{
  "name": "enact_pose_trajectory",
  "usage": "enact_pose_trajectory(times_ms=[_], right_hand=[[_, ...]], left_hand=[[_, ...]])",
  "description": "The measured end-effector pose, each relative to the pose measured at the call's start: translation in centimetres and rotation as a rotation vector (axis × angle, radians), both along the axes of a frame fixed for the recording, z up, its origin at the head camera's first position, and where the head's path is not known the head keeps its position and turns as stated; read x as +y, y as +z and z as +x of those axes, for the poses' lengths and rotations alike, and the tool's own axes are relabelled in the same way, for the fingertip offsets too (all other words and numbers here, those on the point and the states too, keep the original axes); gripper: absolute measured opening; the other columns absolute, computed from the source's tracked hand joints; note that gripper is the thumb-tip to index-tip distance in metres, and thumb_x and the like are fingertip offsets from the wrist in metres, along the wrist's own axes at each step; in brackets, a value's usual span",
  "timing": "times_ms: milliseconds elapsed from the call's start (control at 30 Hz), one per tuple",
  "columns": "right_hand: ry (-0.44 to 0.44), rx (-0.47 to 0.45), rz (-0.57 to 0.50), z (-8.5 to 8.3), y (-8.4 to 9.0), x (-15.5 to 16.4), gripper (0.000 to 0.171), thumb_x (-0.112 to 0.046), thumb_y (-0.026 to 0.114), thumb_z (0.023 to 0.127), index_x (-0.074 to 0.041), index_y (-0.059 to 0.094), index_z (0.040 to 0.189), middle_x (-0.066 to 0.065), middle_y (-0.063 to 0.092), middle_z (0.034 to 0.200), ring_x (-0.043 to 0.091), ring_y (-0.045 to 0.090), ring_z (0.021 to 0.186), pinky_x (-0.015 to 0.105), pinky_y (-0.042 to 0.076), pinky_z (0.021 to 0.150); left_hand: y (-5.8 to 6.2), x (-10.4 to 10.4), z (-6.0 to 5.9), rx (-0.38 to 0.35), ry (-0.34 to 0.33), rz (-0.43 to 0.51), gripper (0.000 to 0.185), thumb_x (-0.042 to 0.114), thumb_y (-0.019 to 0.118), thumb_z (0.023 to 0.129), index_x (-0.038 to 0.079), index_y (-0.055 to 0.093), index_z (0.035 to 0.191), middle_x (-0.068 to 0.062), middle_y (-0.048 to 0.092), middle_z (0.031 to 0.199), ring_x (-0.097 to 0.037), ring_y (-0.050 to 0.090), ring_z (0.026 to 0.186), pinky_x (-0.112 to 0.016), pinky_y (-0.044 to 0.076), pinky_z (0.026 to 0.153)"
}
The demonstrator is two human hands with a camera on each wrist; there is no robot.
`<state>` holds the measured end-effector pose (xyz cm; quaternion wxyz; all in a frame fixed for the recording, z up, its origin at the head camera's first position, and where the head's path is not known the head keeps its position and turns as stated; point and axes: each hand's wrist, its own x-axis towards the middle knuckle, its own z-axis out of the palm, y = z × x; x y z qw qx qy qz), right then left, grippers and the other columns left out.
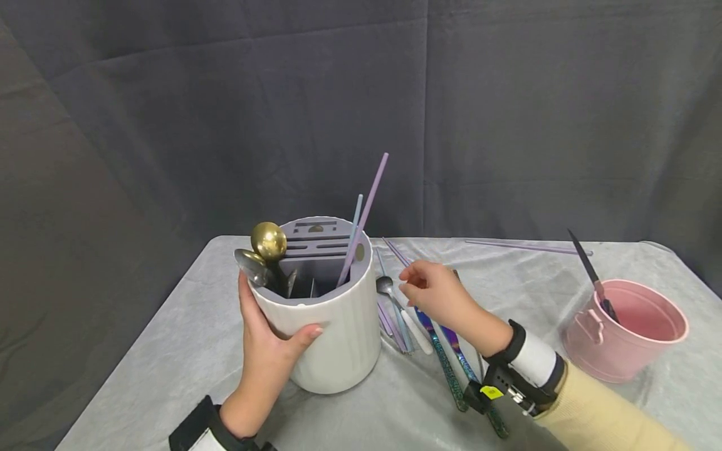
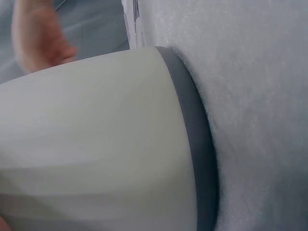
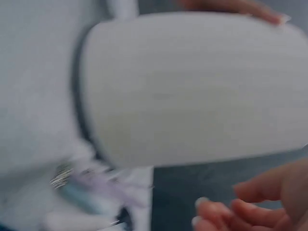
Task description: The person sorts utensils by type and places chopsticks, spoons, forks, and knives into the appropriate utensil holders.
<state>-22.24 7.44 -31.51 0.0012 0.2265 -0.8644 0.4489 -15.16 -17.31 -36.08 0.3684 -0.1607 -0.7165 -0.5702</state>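
A white cutlery holder with a grey slotted top stands at the middle of the table. My left hand grips its left side, thumb across the front wall and fingers mostly hidden behind the rim. A gold spoon, a silver spoon, a purple chopstick and a pale blue one stick up from the holder. Right of it hovers my right hand, fingers loosely bent, holding nothing that shows. The right wrist view catches those fingers apart from the holder wall.
Under and beside my right hand lie loose chopsticks, a dark spoon, a white handle and iridescent utensils with glittery green handles. Purple chopsticks lie along the back edge. At right, a pink bucket holds a black-bladed knife.
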Motion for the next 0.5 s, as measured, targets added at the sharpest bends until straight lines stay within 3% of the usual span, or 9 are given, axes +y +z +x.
enact_pose_trajectory(times_ms=[233,367,500], right_hand=[[-0.029,-0.123,0.312,-1.8,-3.9,0.5,0.018,-0.009,0.066,0.09,0.007,0.062,0.098,0.013,0.062,0.091,0.02,0.058,0.074,0.036,0.05,0.068],[-0.056,-0.128,0.385,-2.3,-5.1,0.1,0.025,-0.011,0.07,0.088,0.009,0.063,0.101,0.019,0.065,0.1,0.025,0.062,0.084,0.04,0.052,0.075],[-0.071,-0.089,0.413,-2.3,-5.7,-0.2,0.021,-0.01,0.072,0.085,0.007,0.065,0.094,0.016,0.066,0.093,0.021,0.06,0.076,0.037,0.052,0.071]], left_hand=[[0.0,0.1,0.0,-0.011,-0.005,-0.003,0.125,0.063,0.079,0.068,0.008,0.006,0.154,-0.011,0.028,0.152,-0.02,0.031,0.136,-0.026,0.023,0.11],[0.1,0.1,0.1,-0.008,-0.001,-0.003,0.125,0.063,0.079,0.068,0.008,0.007,0.154,-0.012,0.029,0.152,-0.02,0.031,0.136,-0.026,0.023,0.11],[0.0,0.2,0.2,-0.004,0.004,-0.004,0.126,0.064,0.078,0.068,0.007,0.006,0.154,-0.013,0.028,0.152,-0.02,0.031,0.136,-0.026,0.023,0.11]])
